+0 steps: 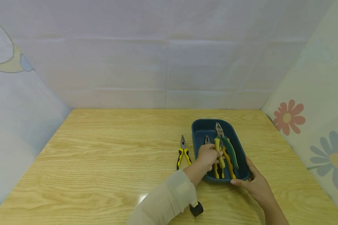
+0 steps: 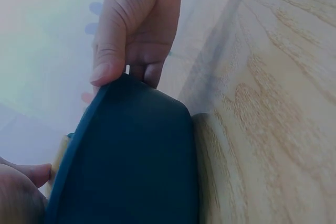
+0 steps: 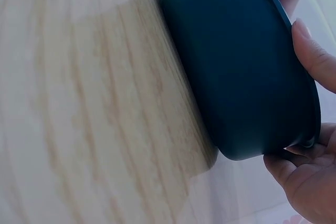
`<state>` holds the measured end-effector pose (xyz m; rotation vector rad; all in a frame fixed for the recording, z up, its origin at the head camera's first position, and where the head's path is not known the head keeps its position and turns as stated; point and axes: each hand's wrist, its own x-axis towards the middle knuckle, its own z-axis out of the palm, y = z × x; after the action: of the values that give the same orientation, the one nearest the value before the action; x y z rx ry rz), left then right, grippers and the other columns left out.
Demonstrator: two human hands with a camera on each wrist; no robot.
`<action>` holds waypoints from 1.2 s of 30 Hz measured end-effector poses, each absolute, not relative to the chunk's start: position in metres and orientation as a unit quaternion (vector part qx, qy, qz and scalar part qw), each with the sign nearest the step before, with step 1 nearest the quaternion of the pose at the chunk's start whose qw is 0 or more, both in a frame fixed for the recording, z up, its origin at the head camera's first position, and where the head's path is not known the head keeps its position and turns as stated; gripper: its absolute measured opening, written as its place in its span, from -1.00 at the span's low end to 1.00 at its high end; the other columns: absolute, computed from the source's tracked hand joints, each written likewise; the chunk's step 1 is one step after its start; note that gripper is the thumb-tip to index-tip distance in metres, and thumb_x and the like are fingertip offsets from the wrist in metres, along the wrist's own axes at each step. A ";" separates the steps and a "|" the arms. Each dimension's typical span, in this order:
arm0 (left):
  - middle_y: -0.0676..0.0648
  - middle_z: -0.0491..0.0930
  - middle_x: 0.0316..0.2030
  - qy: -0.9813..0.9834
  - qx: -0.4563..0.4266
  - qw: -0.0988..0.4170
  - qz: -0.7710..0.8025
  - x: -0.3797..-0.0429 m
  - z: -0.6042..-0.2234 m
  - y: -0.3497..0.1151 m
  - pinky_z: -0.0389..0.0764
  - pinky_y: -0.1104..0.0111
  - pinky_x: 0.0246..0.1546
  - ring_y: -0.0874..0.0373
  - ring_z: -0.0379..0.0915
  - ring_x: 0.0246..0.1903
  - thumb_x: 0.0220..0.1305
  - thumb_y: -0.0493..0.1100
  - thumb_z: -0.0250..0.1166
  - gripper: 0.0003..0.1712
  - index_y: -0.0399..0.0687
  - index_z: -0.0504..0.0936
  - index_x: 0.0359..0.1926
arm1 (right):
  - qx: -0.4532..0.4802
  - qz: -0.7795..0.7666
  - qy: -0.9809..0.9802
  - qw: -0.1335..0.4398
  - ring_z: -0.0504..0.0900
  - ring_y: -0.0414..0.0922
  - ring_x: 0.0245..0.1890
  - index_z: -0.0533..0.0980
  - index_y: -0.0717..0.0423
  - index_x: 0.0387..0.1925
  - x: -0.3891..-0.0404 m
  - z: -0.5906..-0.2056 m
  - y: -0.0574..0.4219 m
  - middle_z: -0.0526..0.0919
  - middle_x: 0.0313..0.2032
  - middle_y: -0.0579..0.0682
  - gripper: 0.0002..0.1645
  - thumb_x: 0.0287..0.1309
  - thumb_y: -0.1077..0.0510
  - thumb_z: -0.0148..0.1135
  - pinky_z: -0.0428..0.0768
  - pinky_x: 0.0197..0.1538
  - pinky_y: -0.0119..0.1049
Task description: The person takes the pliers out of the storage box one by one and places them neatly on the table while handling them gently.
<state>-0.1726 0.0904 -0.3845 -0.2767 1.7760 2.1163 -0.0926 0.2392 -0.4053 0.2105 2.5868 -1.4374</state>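
Toward the right of the table stands a dark blue tray [image 1: 198, 125] with several pliers in it. My left hand [image 1: 207, 157] reaches into it and holds green-and-yellow combination pliers [image 1: 231, 153] by the yellow handle, their metal head pointing away. Under them lie yellow-handled pliers [image 1: 230, 164], partly covered by the hand. My right hand [image 1: 256, 184] grips the tray's near right corner, thumb on the rim and fingers beneath, also plain in the right wrist view. In the left wrist view, the left fingertips [image 2: 42, 174] show at the pale yellow handle, beyond the tray's wall [image 2: 142, 145].
Yellow-and-black long-nose pliers [image 1: 183, 151] lie on the wooden table [image 1: 115, 150] just left of the tray, handles toward me. A small black block [image 1: 196, 209] shows beside the left sleeve. A pale sheet wall [image 1: 166, 68] closes the back; flower-printed sheets [image 1: 312, 140] flank it.
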 end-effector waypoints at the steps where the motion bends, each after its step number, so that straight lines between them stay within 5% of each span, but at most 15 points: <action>1: -0.12 0.51 -0.42 0.629 -0.095 0.183 0.750 -0.172 -0.384 0.089 0.53 0.20 -0.40 -0.08 0.52 -0.39 0.02 -0.43 0.19 -0.66 -0.28 0.47 -0.09 | 0.070 -0.483 0.869 0.087 -0.09 0.18 0.21 -0.44 -0.10 0.26 -0.093 -0.406 0.239 -0.36 0.28 0.13 0.20 -0.08 0.01 0.27 0.28 0.07 -0.29; 7: -0.11 0.55 -0.39 0.620 -0.082 0.196 0.756 -0.167 -0.381 0.080 0.53 0.22 -0.40 -0.09 0.51 -0.36 0.03 -0.42 0.18 -0.61 -0.28 0.44 -0.04 | 0.069 -0.499 0.860 0.084 -0.10 0.20 0.21 -0.43 -0.05 0.27 -0.093 -0.407 0.240 -0.37 0.28 0.14 0.21 -0.10 0.04 0.29 0.24 -0.17 -0.72; 17: -0.17 0.54 -0.30 0.587 -0.033 0.217 0.779 -0.161 -0.381 0.065 0.53 0.25 -0.35 -0.08 0.51 -0.32 0.07 -0.45 0.13 -0.56 -0.31 0.37 0.04 | 0.071 -0.507 0.855 0.079 -0.09 0.22 0.20 -0.42 -0.01 0.28 -0.092 -0.408 0.239 -0.34 0.27 0.20 0.23 -0.12 0.06 0.30 0.19 -0.25 -0.80; 21: -0.20 0.53 -0.26 0.586 -0.010 0.222 0.779 -0.159 -0.382 0.056 0.53 0.26 -0.34 -0.12 0.49 -0.28 0.09 -0.44 0.11 -0.52 -0.33 0.31 0.09 | 0.067 -0.498 0.861 0.079 -0.12 0.22 0.21 -0.43 -0.04 0.28 -0.092 -0.408 0.240 -0.37 0.27 0.14 0.22 -0.10 0.05 0.29 0.22 -0.18 -0.75; 28: -0.20 0.53 -0.28 0.584 -0.006 0.215 0.783 -0.158 -0.384 0.044 0.53 0.27 -0.34 -0.14 0.47 -0.25 0.10 -0.44 0.10 -0.51 -0.37 0.29 0.10 | 0.065 -0.471 0.877 0.075 -0.12 0.20 0.21 -0.42 -0.13 0.27 -0.091 -0.409 0.241 -0.38 0.28 0.08 0.21 -0.11 0.03 0.29 0.16 0.10 -0.15; 36: -0.25 0.51 -0.22 0.585 -0.001 0.222 0.780 -0.158 -0.386 0.030 0.53 0.28 -0.32 -0.05 0.50 -0.29 0.12 -0.42 0.09 -0.54 -0.41 0.29 0.08 | 0.033 -0.431 0.901 0.045 -0.04 0.24 0.18 -0.35 -0.12 0.28 -0.092 -0.410 0.244 -0.31 0.28 0.17 0.18 -0.13 0.01 0.30 0.21 0.08 -0.28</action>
<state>-0.1581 0.0295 -0.3856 -0.0033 1.6151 2.1562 -0.0922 0.2444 -0.4102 0.1007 2.7507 -1.3152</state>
